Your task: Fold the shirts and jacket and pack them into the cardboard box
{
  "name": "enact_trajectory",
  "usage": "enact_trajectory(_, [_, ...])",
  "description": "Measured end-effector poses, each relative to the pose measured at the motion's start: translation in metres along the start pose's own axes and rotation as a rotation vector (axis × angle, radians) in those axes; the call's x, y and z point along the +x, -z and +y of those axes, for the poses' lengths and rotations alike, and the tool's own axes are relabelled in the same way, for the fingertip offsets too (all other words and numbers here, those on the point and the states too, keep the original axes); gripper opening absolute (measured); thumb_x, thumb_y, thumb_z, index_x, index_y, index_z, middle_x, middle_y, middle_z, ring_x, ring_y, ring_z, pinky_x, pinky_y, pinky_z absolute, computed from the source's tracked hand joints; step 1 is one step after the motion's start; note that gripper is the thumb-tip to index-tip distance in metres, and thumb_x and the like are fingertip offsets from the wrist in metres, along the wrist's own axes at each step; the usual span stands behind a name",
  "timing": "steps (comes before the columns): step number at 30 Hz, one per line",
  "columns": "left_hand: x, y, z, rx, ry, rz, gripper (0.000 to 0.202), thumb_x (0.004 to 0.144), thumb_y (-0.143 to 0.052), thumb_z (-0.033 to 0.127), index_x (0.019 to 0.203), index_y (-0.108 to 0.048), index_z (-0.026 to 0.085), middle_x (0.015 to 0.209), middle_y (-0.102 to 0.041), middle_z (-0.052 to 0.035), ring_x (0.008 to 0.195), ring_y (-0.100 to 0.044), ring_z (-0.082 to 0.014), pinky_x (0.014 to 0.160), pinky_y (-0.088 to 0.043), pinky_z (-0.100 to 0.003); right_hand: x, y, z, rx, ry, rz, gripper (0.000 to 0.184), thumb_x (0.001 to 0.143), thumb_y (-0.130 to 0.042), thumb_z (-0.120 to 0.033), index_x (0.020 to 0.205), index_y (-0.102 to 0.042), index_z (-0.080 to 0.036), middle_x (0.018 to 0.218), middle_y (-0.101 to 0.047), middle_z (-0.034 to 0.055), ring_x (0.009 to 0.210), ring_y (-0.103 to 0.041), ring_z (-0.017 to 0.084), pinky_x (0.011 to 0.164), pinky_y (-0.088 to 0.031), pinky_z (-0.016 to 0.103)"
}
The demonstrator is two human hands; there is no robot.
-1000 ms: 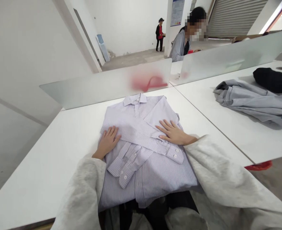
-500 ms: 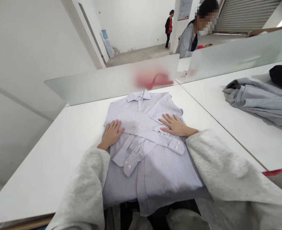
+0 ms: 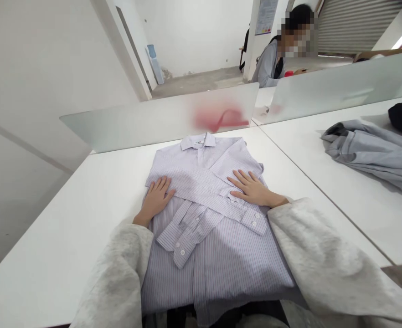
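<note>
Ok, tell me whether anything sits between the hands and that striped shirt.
Nothing visible does. The left hand lies flat on the striped shirt near its left edge, and the right hand lies flat on the folded sleeve crossing its chest. Both palms press straight onto the fabric.

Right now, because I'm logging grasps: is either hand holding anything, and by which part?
Nothing is gripped. The left hand and right hand lie flat and open on the striped shirt, resting on its folded sleeves.
</note>
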State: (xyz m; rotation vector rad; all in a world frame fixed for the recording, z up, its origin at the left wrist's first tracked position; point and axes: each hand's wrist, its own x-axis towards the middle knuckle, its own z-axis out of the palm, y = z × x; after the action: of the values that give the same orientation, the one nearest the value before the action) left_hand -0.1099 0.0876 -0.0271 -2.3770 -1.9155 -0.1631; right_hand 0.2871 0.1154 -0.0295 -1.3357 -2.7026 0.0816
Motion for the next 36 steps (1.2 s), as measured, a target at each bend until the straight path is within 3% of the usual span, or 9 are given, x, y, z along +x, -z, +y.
enact_trajectory(9, [-0.001, 0.001, -0.001, -0.109, 0.002, 0.032, 0.060, 0.093, -0.031, 0.050, 0.142, -0.035, 0.016, 0.148, -0.033, -0.0088, 0.139, -0.026, -0.0258, 0.113, -0.018, -0.047, 0.000, -0.007, 0.004, -0.006, 0.017, 0.060, 0.066, 0.090, -0.025, -0.065, 0.146, -0.029, -0.029, 0.153, -0.021, 0.0088, 0.140, -0.018, 0.031, 0.110, -0.019, 0.056])
enact_trajectory(15, [0.002, 0.003, -0.006, -0.131, -0.003, 0.140, 0.051, 0.096, -0.027, 0.040, 0.131, -0.050, 0.011, 0.136, -0.050, -0.0112, 0.131, -0.041, -0.0241, 0.109, -0.030, -0.044, 0.004, -0.002, 0.005, 0.062, 0.007, 0.034, 0.064, 0.089, -0.030, -0.063, 0.144, -0.033, -0.028, 0.152, -0.022, 0.0090, 0.140, -0.018, 0.031, 0.110, -0.018, 0.056])
enact_trajectory(18, [-0.002, 0.011, -0.001, -0.117, -0.018, 0.228, 0.048, 0.097, -0.024, 0.033, 0.130, -0.051, 0.012, 0.133, -0.055, -0.0107, 0.129, -0.044, -0.0214, 0.111, -0.028, -0.043, 0.004, 0.004, 0.008, 0.168, 0.019, 0.049, 0.061, 0.089, -0.036, -0.059, 0.140, -0.042, -0.026, 0.150, -0.027, 0.0091, 0.139, -0.021, 0.031, 0.110, -0.017, 0.055])
enact_trajectory(21, [-0.012, 0.021, 0.004, -0.094, -0.047, 0.305, 0.045, 0.097, -0.026, 0.030, 0.131, -0.050, 0.014, 0.133, -0.054, -0.0094, 0.130, -0.042, -0.0211, 0.112, -0.024, -0.045, 0.002, 0.011, 0.014, 0.385, 0.016, 0.080, 0.053, 0.091, -0.035, -0.054, 0.128, -0.056, -0.023, 0.142, -0.043, 0.0078, 0.136, -0.031, 0.027, 0.112, -0.018, 0.051])
enact_trajectory(24, [-0.028, 0.029, 0.008, -0.070, -0.084, 0.349, 0.043, 0.096, -0.030, 0.031, 0.130, -0.052, 0.015, 0.135, -0.052, -0.0097, 0.132, -0.040, -0.0230, 0.112, -0.024, -0.046, -0.002, 0.016, 0.020, 0.592, -0.019, 0.140, 0.049, 0.090, -0.036, -0.051, 0.119, -0.063, -0.022, 0.127, -0.059, 0.0063, 0.128, -0.045, 0.023, 0.112, -0.025, 0.045])
enact_trajectory(28, [-0.058, 0.042, 0.022, 0.031, -0.176, 0.408, 0.039, 0.095, -0.036, 0.031, 0.126, -0.055, 0.018, 0.138, -0.049, -0.0106, 0.132, -0.040, -0.0250, 0.111, -0.026, -0.048, -0.004, 0.017, 0.023, 0.662, 0.014, 0.161, 0.048, 0.086, -0.043, -0.053, 0.113, -0.067, -0.021, 0.119, -0.064, 0.0052, 0.124, -0.048, 0.024, 0.112, -0.027, 0.044])
enact_trajectory(33, [-0.115, 0.068, 0.065, 0.205, -0.333, 0.505, 0.037, 0.092, -0.046, 0.024, 0.128, -0.054, 0.022, 0.137, -0.050, -0.0103, 0.133, -0.038, -0.0252, 0.110, -0.029, -0.047, -0.011, 0.015, 0.022, 0.684, -0.059, 0.203, 0.048, 0.086, -0.043, -0.052, 0.109, -0.069, -0.019, 0.120, -0.064, 0.0052, 0.115, -0.056, 0.025, 0.105, -0.038, 0.041])
enact_trajectory(36, [-0.158, 0.071, 0.095, 0.139, -0.287, 0.574, 0.045, 0.090, -0.048, 0.021, 0.135, -0.046, 0.025, 0.141, -0.045, -0.0093, 0.135, -0.034, -0.0243, 0.111, -0.026, -0.048, -0.020, 0.018, 0.023, 0.677, -0.122, 0.268, 0.046, 0.085, -0.044, -0.051, 0.107, -0.070, -0.019, 0.116, -0.066, 0.0054, 0.111, -0.059, 0.025, 0.100, -0.042, 0.040])
